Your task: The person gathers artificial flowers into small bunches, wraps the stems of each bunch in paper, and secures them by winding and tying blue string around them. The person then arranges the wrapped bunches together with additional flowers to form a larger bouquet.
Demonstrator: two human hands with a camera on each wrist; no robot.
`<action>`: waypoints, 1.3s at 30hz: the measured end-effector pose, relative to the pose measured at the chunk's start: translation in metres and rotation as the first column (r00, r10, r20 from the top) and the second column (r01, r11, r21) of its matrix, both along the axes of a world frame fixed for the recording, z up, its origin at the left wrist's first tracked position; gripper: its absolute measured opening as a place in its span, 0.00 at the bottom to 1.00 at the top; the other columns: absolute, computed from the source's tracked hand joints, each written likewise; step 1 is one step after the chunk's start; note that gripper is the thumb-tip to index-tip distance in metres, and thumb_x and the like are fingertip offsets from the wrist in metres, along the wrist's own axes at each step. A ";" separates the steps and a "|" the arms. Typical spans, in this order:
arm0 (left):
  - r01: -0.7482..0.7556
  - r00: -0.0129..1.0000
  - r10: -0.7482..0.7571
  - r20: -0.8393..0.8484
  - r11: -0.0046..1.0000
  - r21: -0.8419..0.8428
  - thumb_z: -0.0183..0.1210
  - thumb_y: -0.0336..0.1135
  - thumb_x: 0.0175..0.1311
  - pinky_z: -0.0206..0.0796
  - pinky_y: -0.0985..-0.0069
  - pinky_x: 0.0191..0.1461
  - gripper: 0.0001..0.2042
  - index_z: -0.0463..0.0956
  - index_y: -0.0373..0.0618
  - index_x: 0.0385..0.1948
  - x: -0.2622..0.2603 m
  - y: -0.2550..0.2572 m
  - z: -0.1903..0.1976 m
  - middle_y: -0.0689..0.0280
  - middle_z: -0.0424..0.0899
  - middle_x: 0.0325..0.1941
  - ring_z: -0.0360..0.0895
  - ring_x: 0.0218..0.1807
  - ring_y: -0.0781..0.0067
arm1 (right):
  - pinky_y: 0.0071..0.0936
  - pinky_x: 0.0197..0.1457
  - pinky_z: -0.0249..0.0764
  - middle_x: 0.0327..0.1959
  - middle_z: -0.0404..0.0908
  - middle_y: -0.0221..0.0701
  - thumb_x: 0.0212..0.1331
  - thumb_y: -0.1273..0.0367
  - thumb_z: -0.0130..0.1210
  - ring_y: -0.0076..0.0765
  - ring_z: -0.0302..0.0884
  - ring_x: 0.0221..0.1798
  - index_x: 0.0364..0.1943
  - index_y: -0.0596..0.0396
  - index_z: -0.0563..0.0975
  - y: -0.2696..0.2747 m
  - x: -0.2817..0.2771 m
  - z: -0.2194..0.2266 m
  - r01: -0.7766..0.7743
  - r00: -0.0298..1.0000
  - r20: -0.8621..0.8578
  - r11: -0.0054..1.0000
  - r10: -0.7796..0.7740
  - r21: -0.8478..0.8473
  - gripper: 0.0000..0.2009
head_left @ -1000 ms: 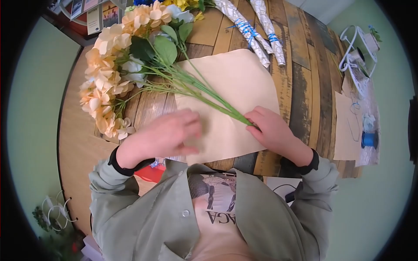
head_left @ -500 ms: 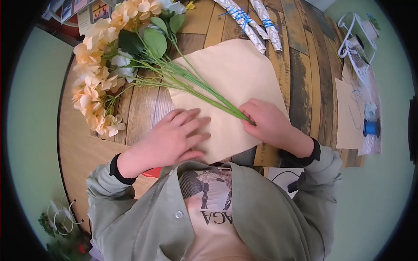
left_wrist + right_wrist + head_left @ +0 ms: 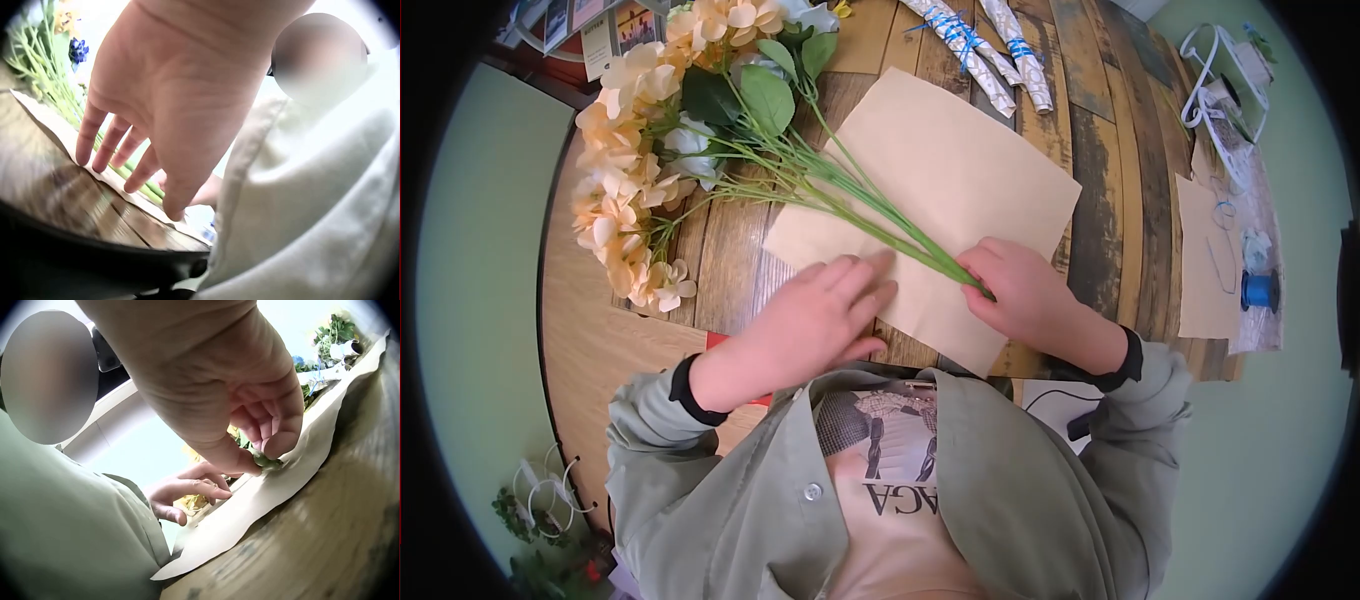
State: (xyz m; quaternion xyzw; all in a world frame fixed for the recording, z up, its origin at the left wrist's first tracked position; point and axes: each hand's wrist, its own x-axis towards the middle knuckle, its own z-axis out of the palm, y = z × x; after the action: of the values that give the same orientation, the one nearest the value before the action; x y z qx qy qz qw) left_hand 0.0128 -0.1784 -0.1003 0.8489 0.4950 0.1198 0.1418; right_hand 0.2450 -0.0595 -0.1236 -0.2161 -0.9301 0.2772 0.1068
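Observation:
In the head view, a bunch of artificial flowers lies aslant, with peach blossoms (image 3: 615, 170) and a few pale blue ones at the left. Their long green stems (image 3: 865, 215) cross a sheet of beige wrapping paper (image 3: 970, 150). My right hand (image 3: 1030, 300) pinches the stem ends between thumb and fingers, close over the paper; the right wrist view shows the cut ends (image 3: 267, 462) there. My left hand (image 3: 815, 315) has its fingers spread and fairly straight, with the fingertips (image 3: 100, 165) at the paper's near left edge.
Two white patterned rolls (image 3: 975, 50) tied with blue ribbon lie at the back of the wooden table (image 3: 1100, 230). At the right are a blue ribbon spool (image 3: 1258, 290), more brown paper (image 3: 1205, 270) and a white wire stand (image 3: 1200, 90).
The beige paper has turned beneath the stems, its corners now pointing right and toward the body. My left hand has come down to its edge. My right hand keeps hold of the stems.

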 end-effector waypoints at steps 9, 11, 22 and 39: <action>-0.009 0.998 0.014 -0.068 0.998 0.063 0.65 0.34 0.42 0.66 0.66 0.51 0.16 0.72 0.40 0.34 -0.029 0.006 0.022 0.59 0.74 0.47 0.72 0.48 0.58 | 0.36 0.29 0.67 0.26 0.69 0.36 0.47 0.68 0.60 0.43 0.70 0.29 0.32 0.57 0.73 -0.023 0.010 0.025 0.095 0.995 -0.050 0.974 -0.087 0.207 0.10; 0.010 0.991 -0.003 -0.133 0.999 0.051 0.64 0.33 0.41 0.66 0.67 0.51 0.16 0.73 0.40 0.33 -0.041 0.006 0.022 0.60 0.74 0.46 0.72 0.48 0.58 | 0.34 0.27 0.67 0.26 0.69 0.34 0.45 0.66 0.61 0.39 0.70 0.29 0.28 0.56 0.72 -0.032 0.019 0.036 -0.146 0.989 0.058 0.966 0.137 0.212 0.11; 0.118 0.983 -0.115 -0.146 0.993 0.009 0.57 0.30 0.45 0.69 0.70 0.46 0.09 0.71 0.40 0.30 -0.046 0.017 0.016 0.62 0.75 0.39 0.74 0.44 0.62 | 0.34 0.26 0.69 0.25 0.69 0.33 0.45 0.73 0.51 0.38 0.71 0.28 0.26 0.56 0.70 -0.035 0.025 0.014 -0.164 0.981 0.126 0.976 0.146 0.144 0.04; 0.026 0.960 0.072 -0.271 0.940 0.341 0.56 0.24 0.46 0.66 0.66 0.41 0.09 0.69 0.40 0.30 -0.039 0.069 0.044 0.60 0.71 0.29 0.72 0.34 0.57 | 0.33 0.34 0.69 0.27 0.72 0.37 0.61 0.69 0.49 0.44 0.72 0.33 0.33 0.57 0.72 -0.001 0.050 0.017 0.106 0.984 0.168 0.948 -0.057 -0.300 0.06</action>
State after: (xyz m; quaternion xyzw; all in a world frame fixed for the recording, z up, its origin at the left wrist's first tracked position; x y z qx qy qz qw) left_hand -0.0257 -0.1099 -0.0563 0.8629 0.4918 0.0844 -0.0799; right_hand 0.2947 -0.0605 -0.1066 -0.2897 -0.8714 0.3959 0.0096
